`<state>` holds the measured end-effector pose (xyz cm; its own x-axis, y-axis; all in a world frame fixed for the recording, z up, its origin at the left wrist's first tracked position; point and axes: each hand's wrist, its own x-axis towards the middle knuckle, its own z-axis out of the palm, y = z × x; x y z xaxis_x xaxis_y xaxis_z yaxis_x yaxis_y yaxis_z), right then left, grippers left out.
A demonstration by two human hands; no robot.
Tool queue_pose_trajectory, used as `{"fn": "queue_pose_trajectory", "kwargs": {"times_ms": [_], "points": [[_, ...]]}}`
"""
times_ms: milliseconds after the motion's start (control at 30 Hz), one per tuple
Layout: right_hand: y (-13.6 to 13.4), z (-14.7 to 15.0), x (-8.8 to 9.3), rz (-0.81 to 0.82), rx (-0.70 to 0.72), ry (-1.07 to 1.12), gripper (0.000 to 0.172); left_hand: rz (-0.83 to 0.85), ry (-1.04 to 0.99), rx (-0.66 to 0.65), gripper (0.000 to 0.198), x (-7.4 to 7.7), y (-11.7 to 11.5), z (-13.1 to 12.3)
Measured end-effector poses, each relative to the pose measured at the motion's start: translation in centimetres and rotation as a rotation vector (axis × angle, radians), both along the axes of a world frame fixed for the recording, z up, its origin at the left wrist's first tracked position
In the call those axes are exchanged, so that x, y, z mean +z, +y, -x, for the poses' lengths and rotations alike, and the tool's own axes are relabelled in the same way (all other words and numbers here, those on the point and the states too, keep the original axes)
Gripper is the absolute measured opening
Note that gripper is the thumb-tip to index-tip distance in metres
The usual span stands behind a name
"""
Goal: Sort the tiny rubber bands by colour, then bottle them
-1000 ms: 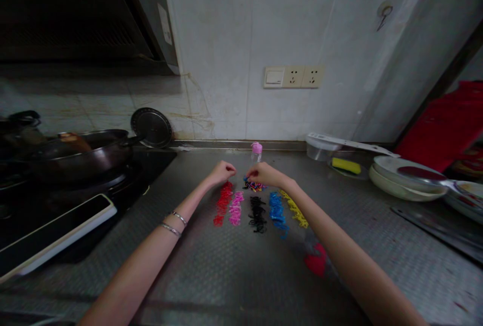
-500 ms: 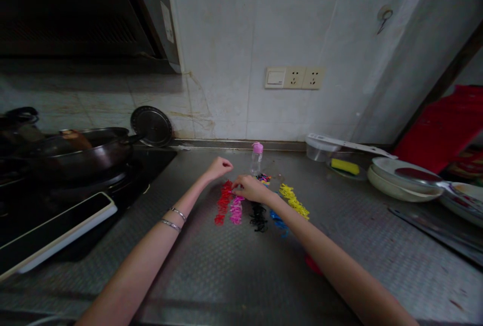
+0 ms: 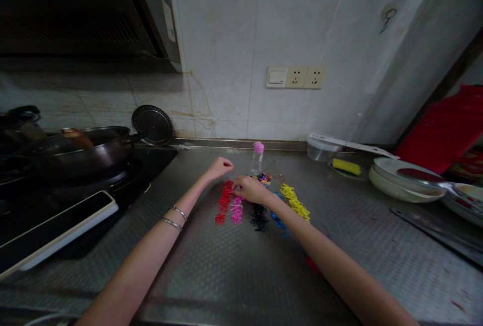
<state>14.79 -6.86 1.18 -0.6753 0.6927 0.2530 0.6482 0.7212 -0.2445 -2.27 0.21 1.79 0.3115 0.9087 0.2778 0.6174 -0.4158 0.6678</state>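
Observation:
Small elastic bands lie sorted by colour in rows on the steel counter: red, pink, black, blue and yellow. A small mixed-colour heap lies behind them beside a clear bottle with a pink cap. My right hand is pinched at the far end of the pink row, too small to tell what it holds. My left hand is curled shut just beyond the red row. Two bangles sit on my left wrist.
A dark wok stands on the stove at left with a round lid leaning on the wall. At right are a clear tub, a yellow sponge, stacked plates and a red object. Wall sockets are above.
My right hand has moved from the mixed heap leftward to the top of the pink row and stays there. My left hand has barely moved.

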Motion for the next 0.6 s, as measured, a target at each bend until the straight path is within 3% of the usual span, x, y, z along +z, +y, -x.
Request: {"fn": "queue_pose_trajectory", "kwargs": {"times_ms": [333,600], "points": [[0.1,0.1,-0.4,-0.013,0.004,0.01,0.016,0.01,-0.01,0.008,0.024,0.1,0.0,0.0],[1.1,-1.4,0.8,0.048,0.02,0.081,0.017,0.005,-0.024,0.016,0.022,0.0,0.1,0.1]]}}
